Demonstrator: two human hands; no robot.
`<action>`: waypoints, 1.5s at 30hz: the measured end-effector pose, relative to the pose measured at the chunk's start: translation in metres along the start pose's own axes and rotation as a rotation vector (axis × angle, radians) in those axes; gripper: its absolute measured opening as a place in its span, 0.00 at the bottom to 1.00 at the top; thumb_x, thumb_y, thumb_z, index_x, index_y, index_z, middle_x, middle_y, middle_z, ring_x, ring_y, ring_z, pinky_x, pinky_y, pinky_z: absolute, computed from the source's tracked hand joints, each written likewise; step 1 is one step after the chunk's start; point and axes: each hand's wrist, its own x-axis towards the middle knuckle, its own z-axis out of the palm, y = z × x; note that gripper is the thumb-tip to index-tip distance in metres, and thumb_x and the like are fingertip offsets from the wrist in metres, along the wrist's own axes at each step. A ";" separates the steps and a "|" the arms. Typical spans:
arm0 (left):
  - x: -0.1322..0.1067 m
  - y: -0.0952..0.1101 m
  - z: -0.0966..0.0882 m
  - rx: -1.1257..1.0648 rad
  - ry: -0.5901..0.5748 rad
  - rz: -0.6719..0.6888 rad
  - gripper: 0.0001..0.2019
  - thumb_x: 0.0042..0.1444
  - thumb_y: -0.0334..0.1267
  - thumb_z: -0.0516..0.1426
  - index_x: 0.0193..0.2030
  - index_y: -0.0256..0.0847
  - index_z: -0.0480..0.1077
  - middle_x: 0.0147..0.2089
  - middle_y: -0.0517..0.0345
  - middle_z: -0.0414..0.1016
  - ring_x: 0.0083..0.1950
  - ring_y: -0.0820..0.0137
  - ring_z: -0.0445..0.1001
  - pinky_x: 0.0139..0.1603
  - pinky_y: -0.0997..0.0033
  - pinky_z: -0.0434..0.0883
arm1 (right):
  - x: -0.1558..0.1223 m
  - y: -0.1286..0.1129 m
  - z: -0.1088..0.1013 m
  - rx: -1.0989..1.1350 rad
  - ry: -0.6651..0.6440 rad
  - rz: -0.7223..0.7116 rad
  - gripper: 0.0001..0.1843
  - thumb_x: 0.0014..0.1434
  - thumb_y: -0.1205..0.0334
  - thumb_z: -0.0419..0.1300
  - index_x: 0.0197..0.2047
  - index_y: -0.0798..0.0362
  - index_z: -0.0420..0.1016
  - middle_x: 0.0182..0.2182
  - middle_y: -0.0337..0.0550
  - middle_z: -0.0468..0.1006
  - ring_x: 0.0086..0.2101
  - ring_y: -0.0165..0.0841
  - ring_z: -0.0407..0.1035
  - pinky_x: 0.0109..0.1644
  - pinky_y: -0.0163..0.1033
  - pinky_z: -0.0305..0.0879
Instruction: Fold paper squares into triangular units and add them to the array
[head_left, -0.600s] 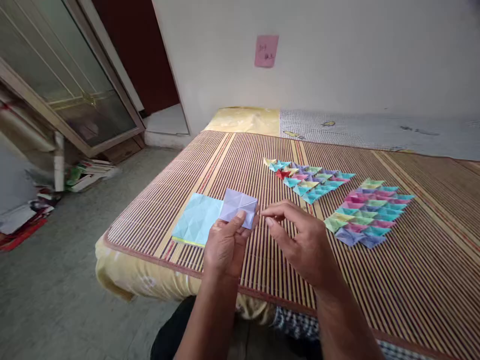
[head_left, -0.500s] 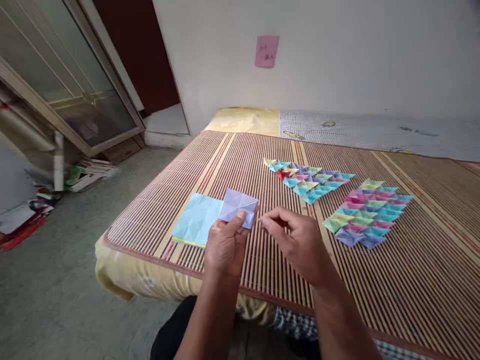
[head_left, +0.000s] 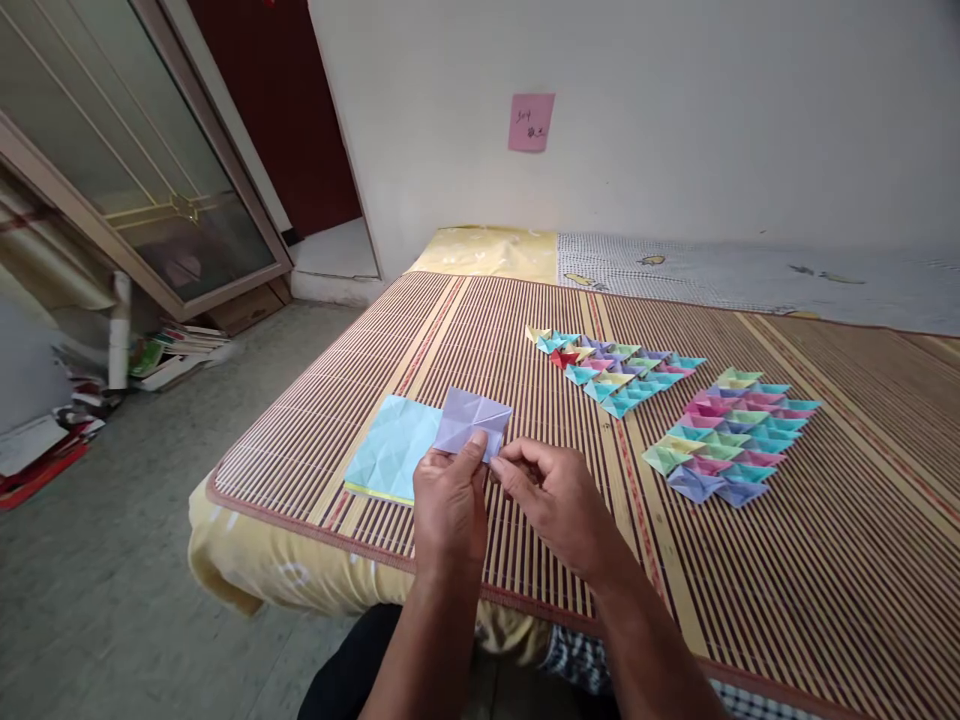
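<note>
A creased lilac paper square (head_left: 472, 420) is held above the striped bamboo mat (head_left: 525, 320). My left hand (head_left: 448, 508) pinches its near edge with the thumb on top. My right hand (head_left: 551, 500) has its fingertips on the sheet's near right corner. Just to the left, a stack of light blue creased paper (head_left: 391, 447) lies flat on the mat. Farther back, two groups of folded coloured paper pieces sit on the mat: one (head_left: 615, 368) in the middle and one (head_left: 726, 434) to the right.
The mat covers a low bed with a yellow sheet (head_left: 285, 570) at its front edge. A pink note (head_left: 530, 122) hangs on the wall. A glass door (head_left: 142, 170) and a pile of books (head_left: 176, 350) are on the left, beside grey floor.
My right hand has moved left and closed onto the lilac sheet's corner. The view has tilted down a little. The left hand keeps its hold.
</note>
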 end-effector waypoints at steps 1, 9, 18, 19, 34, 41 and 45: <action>-0.001 -0.002 0.000 0.008 0.017 0.028 0.16 0.36 0.36 0.76 0.29 0.36 0.77 0.30 0.57 0.81 0.34 0.66 0.81 0.40 0.69 0.76 | 0.000 0.001 0.003 0.014 0.016 0.011 0.13 0.65 0.57 0.59 0.30 0.53 0.73 0.21 0.33 0.65 0.22 0.28 0.58 0.25 0.34 0.52; -0.001 -0.005 -0.001 0.077 -0.022 0.043 0.14 0.40 0.37 0.75 0.29 0.36 0.77 0.31 0.55 0.81 0.36 0.65 0.80 0.40 0.68 0.74 | 0.001 0.005 0.011 0.037 0.072 -0.013 0.13 0.66 0.59 0.57 0.29 0.52 0.70 0.22 0.34 0.67 0.22 0.27 0.59 0.25 0.33 0.54; 0.001 0.011 -0.004 -0.010 -0.135 -0.188 0.18 0.36 0.40 0.78 0.28 0.34 0.78 0.28 0.59 0.77 0.27 0.75 0.70 0.29 0.76 0.69 | 0.004 0.012 0.012 0.195 0.064 -0.067 0.11 0.68 0.58 0.59 0.33 0.52 0.73 0.28 0.38 0.75 0.28 0.31 0.68 0.34 0.35 0.66; 0.002 0.011 -0.005 -0.008 -0.129 -0.188 0.18 0.35 0.39 0.78 0.28 0.34 0.78 0.29 0.57 0.79 0.28 0.75 0.72 0.29 0.76 0.69 | 0.004 0.013 0.012 0.191 0.059 -0.070 0.11 0.67 0.58 0.59 0.33 0.52 0.73 0.28 0.39 0.75 0.28 0.31 0.68 0.34 0.35 0.67; -0.005 0.004 -0.010 0.448 -0.257 0.119 0.09 0.57 0.39 0.68 0.41 0.36 0.85 0.38 0.50 0.87 0.43 0.58 0.84 0.52 0.61 0.75 | 0.003 0.011 -0.026 0.120 0.210 0.014 0.24 0.71 0.43 0.58 0.31 0.52 0.75 0.26 0.40 0.73 0.30 0.33 0.68 0.35 0.37 0.64; -0.005 0.008 -0.010 0.646 -0.380 0.205 0.06 0.59 0.37 0.66 0.39 0.41 0.87 0.42 0.51 0.88 0.48 0.55 0.83 0.57 0.59 0.74 | 0.003 0.009 -0.037 0.111 0.097 0.056 0.20 0.67 0.49 0.62 0.28 0.51 0.75 0.24 0.36 0.67 0.28 0.32 0.63 0.33 0.37 0.60; -0.005 0.013 -0.011 0.768 -0.440 0.264 0.09 0.63 0.36 0.63 0.44 0.44 0.87 0.43 0.52 0.87 0.46 0.56 0.82 0.52 0.61 0.75 | 0.002 0.012 -0.043 0.209 0.026 0.083 0.15 0.65 0.51 0.65 0.30 0.51 0.79 0.27 0.37 0.73 0.32 0.32 0.67 0.39 0.37 0.65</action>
